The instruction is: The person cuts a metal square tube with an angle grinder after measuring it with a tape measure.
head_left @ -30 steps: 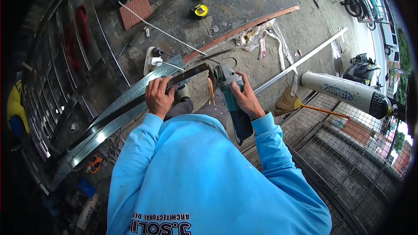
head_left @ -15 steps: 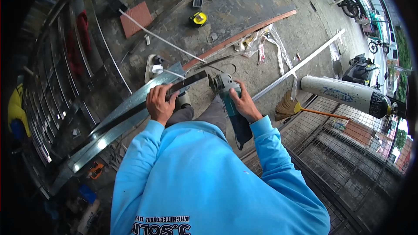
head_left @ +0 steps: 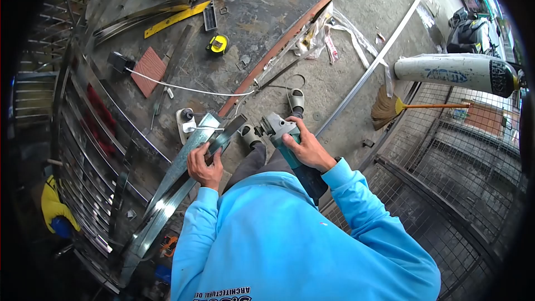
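Observation:
My left hand (head_left: pixel 205 165) grips a dark flat metal bar (head_left: pixel 231 128) near its end, fingers wrapped over it. Below the bar lies a shiny galvanized metal channel (head_left: pixel 181 175), slanting down to the left. My right hand (head_left: pixel 310 147) is closed around the teal body of an angle grinder (head_left: pixel 290 153). The grinder's head points up and left, a short gap from the bar's end. Beside the channel's upper end sits a white power strip (head_left: pixel 183 125) with plugs in it.
A yellow tape measure (head_left: pixel 218 44), a yellow ruler (head_left: pixel 177 19) and a reddish square plate (head_left: pixel 149 72) lie on the dark worktable (head_left: pixel 251 0). At the right are a white cylinder (head_left: pixel 454 72), a broom (head_left: pixel 387 108) and wire mesh panels (head_left: pixel 457 161). Curved metal grilles (head_left: pixel 92 161) stand left.
The view has shifted, bringing both sandalled feet into sight. The grinder has tilted slightly, its head still near the bar. Both hands keep their hold.

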Demonstrator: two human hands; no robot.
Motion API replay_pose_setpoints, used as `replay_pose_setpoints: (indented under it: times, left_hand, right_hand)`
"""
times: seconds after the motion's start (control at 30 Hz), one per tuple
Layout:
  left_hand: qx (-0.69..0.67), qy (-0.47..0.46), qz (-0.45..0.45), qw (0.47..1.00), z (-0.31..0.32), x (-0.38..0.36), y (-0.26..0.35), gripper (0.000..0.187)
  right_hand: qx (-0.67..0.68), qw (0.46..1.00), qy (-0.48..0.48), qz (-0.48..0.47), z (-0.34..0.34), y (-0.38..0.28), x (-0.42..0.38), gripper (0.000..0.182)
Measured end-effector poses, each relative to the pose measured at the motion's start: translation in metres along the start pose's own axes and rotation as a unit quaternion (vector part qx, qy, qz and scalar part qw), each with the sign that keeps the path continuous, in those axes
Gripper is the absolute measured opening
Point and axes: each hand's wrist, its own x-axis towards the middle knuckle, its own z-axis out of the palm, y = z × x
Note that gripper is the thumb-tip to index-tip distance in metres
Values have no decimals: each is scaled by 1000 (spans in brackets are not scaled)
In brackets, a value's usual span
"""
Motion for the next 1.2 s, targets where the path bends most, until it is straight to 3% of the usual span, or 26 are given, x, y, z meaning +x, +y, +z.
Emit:
replay_pose_setpoints:
  times: [0.37,1.2]
  left_hand:
    - [8,17,3,1000,3,-5,-3,36]
    - [-25,0,-20,999,-2,-4,-1,33]
  right_hand:
    - [-4,999,-19,-50,-2,-19,7,68]
    - [-37,999,-16,-35,-3,-30,17,70]
